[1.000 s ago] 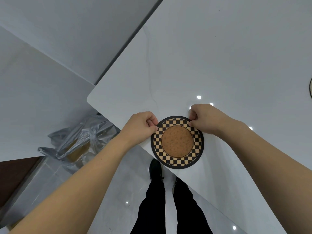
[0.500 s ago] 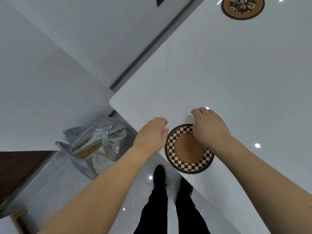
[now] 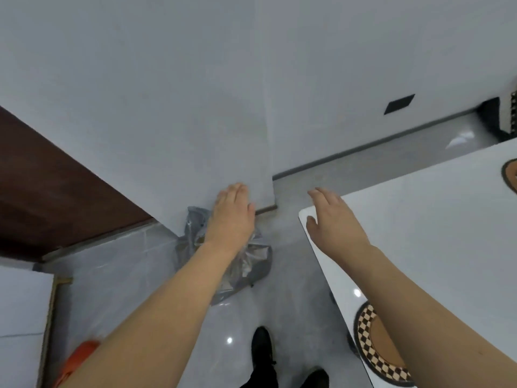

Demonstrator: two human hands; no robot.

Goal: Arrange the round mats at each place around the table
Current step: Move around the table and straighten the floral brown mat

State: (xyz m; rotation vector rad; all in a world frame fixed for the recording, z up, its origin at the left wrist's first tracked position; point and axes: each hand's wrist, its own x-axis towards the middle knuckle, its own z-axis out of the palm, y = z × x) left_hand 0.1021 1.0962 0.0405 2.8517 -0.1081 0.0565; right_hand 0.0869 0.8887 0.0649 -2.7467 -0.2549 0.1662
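A round mat (image 3: 375,348) with a black-and-tan checkered rim and a brown centre lies flat on the white table (image 3: 436,225), near the table's left edge; my right forearm covers part of it. A second round mat (image 3: 509,177) shows only partly at the right edge of the view. My left hand (image 3: 233,217) is raised over the floor, off the table, fingers extended and holding nothing. My right hand (image 3: 333,222) hovers above the table's near corner, fingers apart and empty.
A grey plastic bag (image 3: 251,264) sits on the glossy floor below my left hand, beside a white wall corner. A dark brown panel (image 3: 56,197) is at the left. My black shoes (image 3: 261,345) stand on the floor, and an orange object (image 3: 81,357) lies at bottom left.
Both hands have let go of the checkered mat and lifted away from it. My view has swung left, so the mat now sits at the lower right.
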